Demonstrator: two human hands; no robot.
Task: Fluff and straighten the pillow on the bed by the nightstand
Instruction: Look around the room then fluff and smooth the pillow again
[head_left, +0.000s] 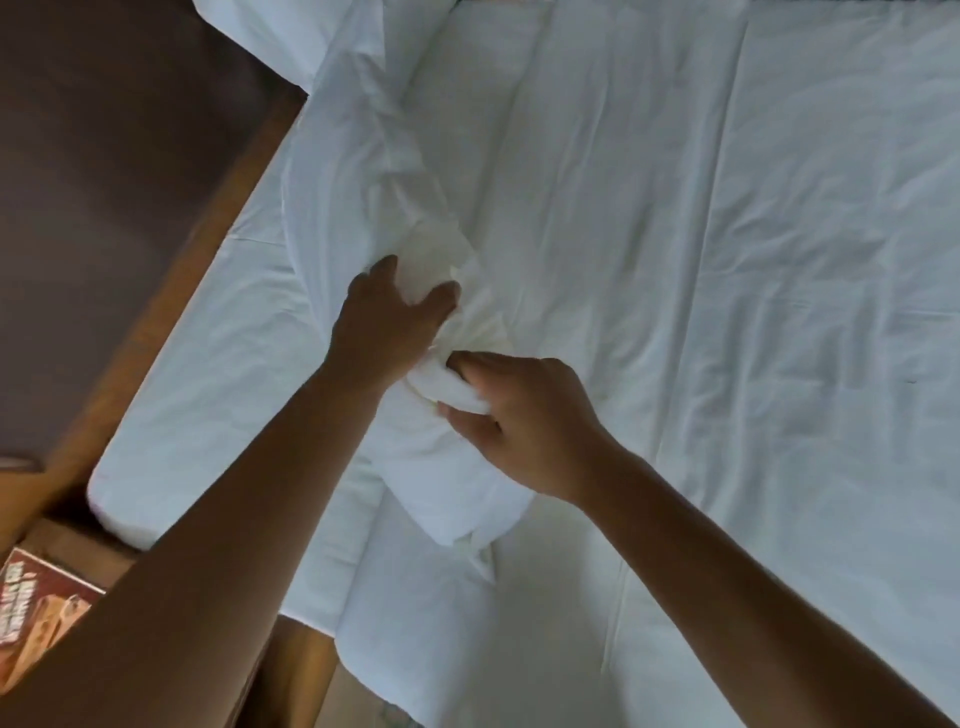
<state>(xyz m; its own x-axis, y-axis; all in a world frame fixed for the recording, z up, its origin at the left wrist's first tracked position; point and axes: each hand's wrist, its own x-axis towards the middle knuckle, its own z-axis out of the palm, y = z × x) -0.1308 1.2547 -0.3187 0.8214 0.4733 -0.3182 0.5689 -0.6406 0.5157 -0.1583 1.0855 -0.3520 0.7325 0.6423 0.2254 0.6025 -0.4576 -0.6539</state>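
1. Hands worked close together on the pillow (363, 208): right hand (524, 421) pinched a fold, left hand (387, 317) clutched bunched cloth just beyond.
2. Pillow lay long near the bed's (727, 260) left edge, its axis running away from the person.
3. Open sheet stretched rightward; wooden frame (208, 228) bordered the left.

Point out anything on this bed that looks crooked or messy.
The pillow lies slantwise across the bed and is crumpled and twisted. The left hand and right hand grip bunched folds of it. The sheet beside it is creased.
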